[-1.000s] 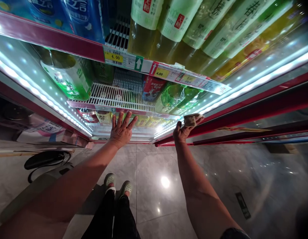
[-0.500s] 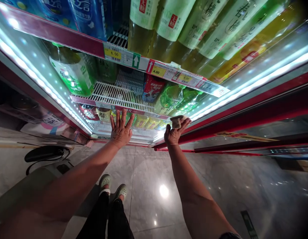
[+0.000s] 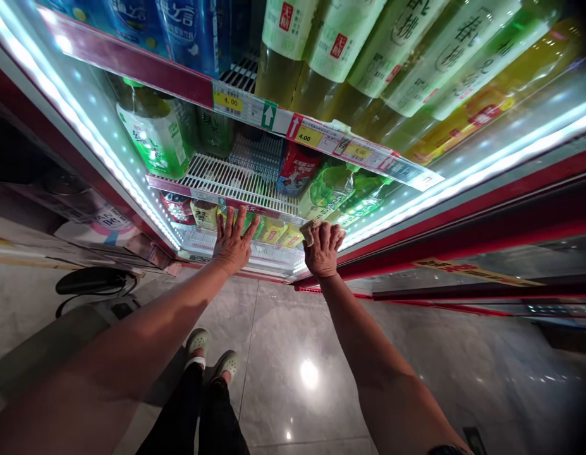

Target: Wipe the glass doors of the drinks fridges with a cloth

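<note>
My left hand point(image 3: 233, 243) is spread, its fingertips at the front edge of the lower wire shelf point(image 3: 240, 180). Nothing shows in it. To its right, my right hand point(image 3: 322, 253) has its fingers wrapped over a light brown cloth point(image 3: 311, 231), at the right end of that shelf's front edge. On the shelf stand a large green tea bottle point(image 3: 153, 136) at the left, a red and blue package point(image 3: 297, 169) and green bottles point(image 3: 328, 189) at the right. Small yellow packs point(image 3: 272, 232) show below the shelf, behind my hands.
Pale green bottles point(image 3: 344, 44) and blue bottles point(image 3: 179, 31) fill the upper shelf, above a price strip point(image 3: 306, 134). Lit side frames border the cooler, with a red door edge point(image 3: 416, 234) at the right. A grey bin-like object point(image 3: 50, 341) stands at the lower left.
My right hand has turned over and moved slightly left with the cloth, its back now showing. My left hand stays spread at the shelf edge. The view has shifted slightly.
</note>
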Demonstrator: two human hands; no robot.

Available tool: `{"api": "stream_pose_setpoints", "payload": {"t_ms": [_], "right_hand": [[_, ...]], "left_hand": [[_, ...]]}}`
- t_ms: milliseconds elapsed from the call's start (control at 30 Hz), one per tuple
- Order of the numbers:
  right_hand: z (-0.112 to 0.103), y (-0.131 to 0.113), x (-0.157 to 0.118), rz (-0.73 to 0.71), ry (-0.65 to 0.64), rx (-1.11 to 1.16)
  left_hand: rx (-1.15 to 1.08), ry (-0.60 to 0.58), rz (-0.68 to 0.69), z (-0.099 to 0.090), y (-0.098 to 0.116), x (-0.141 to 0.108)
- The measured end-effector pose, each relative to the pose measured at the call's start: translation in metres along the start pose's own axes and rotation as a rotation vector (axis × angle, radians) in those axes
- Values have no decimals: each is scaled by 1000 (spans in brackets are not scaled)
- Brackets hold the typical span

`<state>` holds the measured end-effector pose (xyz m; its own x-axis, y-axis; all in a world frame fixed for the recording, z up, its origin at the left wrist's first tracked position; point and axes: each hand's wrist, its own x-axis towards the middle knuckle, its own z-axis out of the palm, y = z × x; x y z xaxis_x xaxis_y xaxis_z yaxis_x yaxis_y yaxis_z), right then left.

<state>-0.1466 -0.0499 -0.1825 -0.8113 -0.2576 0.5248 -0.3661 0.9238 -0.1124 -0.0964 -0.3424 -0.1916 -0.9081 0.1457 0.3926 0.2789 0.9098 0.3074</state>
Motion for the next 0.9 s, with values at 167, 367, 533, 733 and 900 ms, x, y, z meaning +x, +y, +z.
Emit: {"api": "stream_pose_setpoints", "payload": {"t_ms": [167, 367, 533, 733, 900], "right_hand": [[-22, 9, 24, 89, 189, -32], [-10, -30, 26, -41, 38, 6], [-15, -23, 24, -138, -5, -36], [-16, -48, 60, -205, 432, -84], [-15, -70, 53, -519, 337, -107]], "left_hand": [[14, 26, 7, 0, 2, -1], [22, 20, 16, -2, 4, -1], [23, -27, 32, -9, 2, -1], [31, -2, 59, -12, 4, -3], [22, 34, 7, -19, -6, -10]]}}
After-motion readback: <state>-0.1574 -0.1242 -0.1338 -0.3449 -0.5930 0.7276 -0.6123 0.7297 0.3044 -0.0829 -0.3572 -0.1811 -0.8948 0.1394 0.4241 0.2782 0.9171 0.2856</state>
